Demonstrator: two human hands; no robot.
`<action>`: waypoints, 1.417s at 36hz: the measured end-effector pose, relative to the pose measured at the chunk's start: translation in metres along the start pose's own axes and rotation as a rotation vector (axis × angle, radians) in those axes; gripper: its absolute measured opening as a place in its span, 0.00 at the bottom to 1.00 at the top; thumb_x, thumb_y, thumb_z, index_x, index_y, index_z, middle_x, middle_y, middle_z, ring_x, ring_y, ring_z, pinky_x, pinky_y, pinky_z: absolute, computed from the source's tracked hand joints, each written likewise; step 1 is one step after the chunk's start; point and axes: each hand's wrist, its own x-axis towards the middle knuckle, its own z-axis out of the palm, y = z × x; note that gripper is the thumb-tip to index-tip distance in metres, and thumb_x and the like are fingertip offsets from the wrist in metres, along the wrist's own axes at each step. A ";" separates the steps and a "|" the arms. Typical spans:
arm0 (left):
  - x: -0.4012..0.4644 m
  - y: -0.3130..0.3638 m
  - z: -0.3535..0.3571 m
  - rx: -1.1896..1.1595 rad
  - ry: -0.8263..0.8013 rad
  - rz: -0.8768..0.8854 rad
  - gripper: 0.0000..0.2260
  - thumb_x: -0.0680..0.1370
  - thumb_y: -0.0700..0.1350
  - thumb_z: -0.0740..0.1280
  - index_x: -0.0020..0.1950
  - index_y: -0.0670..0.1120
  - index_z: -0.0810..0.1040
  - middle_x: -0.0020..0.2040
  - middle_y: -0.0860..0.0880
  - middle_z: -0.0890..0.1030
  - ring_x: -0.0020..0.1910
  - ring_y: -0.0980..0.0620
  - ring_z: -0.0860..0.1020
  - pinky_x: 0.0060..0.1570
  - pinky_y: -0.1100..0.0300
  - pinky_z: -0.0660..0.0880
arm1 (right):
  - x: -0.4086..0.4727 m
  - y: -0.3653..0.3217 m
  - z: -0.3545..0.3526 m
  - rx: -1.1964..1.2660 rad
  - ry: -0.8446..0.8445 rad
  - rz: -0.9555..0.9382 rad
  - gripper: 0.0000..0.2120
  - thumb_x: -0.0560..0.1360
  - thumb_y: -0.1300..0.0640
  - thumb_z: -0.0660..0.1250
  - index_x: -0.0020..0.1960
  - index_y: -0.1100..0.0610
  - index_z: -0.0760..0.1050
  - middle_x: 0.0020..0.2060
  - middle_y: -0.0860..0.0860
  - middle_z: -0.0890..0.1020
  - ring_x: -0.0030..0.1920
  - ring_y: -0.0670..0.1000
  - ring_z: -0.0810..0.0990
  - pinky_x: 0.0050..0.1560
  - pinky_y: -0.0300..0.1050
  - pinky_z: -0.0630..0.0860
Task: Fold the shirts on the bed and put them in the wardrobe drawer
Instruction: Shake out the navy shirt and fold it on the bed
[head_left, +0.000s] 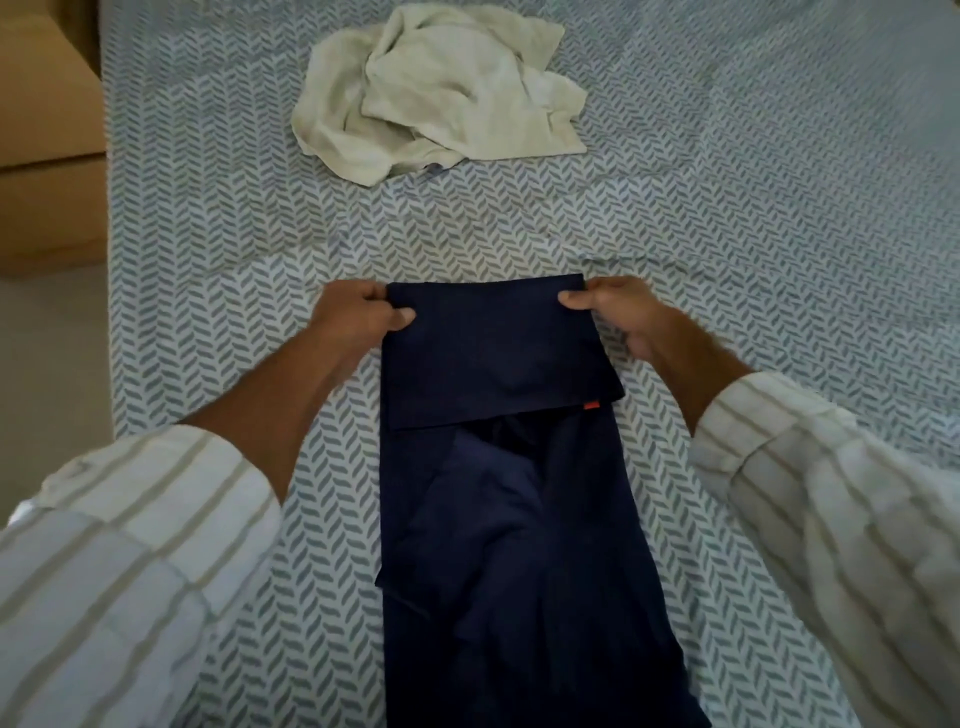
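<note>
A navy blue shirt (498, 519) lies in a long narrow strip on the bed (753, 234), running from the near edge toward the middle. Its far end is folded back over itself, and a small orange tag shows at the flap's right corner. My left hand (358, 312) pinches the fold's left corner, thumb on top. My right hand (608, 306) pinches the right corner in the same way. A cream shirt (441, 88) sits crumpled in a heap farther up the bed.
The bed carries a white sheet with a grey leaf pattern. A brown wooden piece of furniture (47, 130) stands at the left, beside the bed, with pale floor (52, 389) below it.
</note>
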 end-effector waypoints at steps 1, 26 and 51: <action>-0.006 0.006 0.002 -0.092 -0.041 0.003 0.05 0.76 0.38 0.73 0.50 0.45 0.81 0.48 0.50 0.84 0.47 0.53 0.81 0.42 0.63 0.79 | -0.002 -0.003 -0.001 0.020 -0.001 -0.006 0.07 0.70 0.59 0.78 0.47 0.56 0.84 0.44 0.52 0.88 0.48 0.53 0.86 0.50 0.49 0.83; -0.292 -0.117 -0.021 0.322 0.003 0.676 0.16 0.66 0.32 0.79 0.44 0.50 0.85 0.44 0.58 0.83 0.44 0.61 0.80 0.51 0.69 0.74 | -0.286 0.135 -0.057 -0.252 -0.051 -0.675 0.12 0.69 0.67 0.78 0.45 0.53 0.83 0.41 0.46 0.85 0.45 0.49 0.82 0.51 0.43 0.77; -0.274 -0.148 0.016 0.243 0.133 0.249 0.18 0.76 0.41 0.72 0.65 0.45 0.76 0.55 0.49 0.77 0.52 0.52 0.77 0.56 0.60 0.74 | -0.255 0.168 -0.022 -0.219 0.070 -0.198 0.22 0.72 0.49 0.77 0.63 0.52 0.76 0.56 0.46 0.81 0.54 0.45 0.80 0.51 0.41 0.78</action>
